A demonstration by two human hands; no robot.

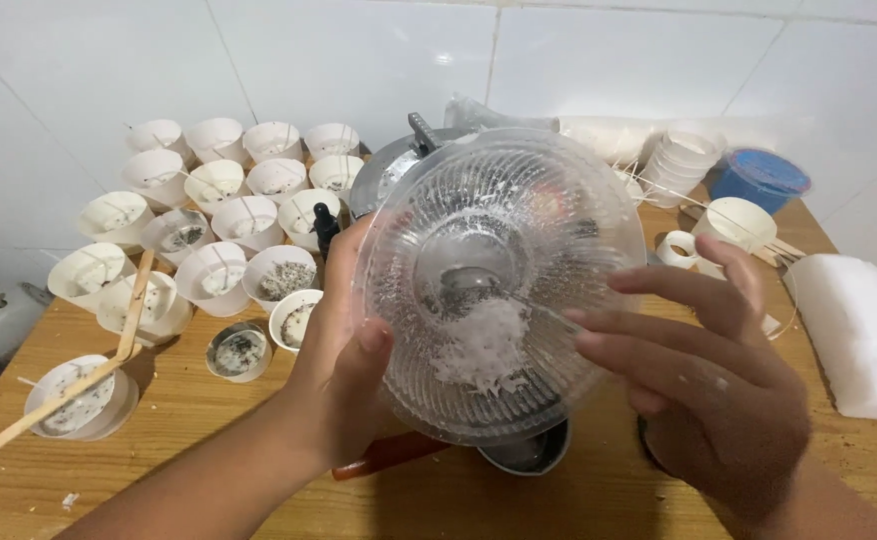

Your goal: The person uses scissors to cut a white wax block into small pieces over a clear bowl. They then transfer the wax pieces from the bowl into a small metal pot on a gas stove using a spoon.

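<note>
Clear ribbed glass bowl (499, 285), tipped on edge with base toward camera, white flaky clump and spoon (489, 290) inside

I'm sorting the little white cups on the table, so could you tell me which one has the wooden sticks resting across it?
The cup standing alone at the near left, apart from the cluster; two wooden sticks cross over it.

Home craft workspace: wooden table (209, 440), white tiled wall (359, 60), rows of small white wick-fitted cups (249, 180).
</note>
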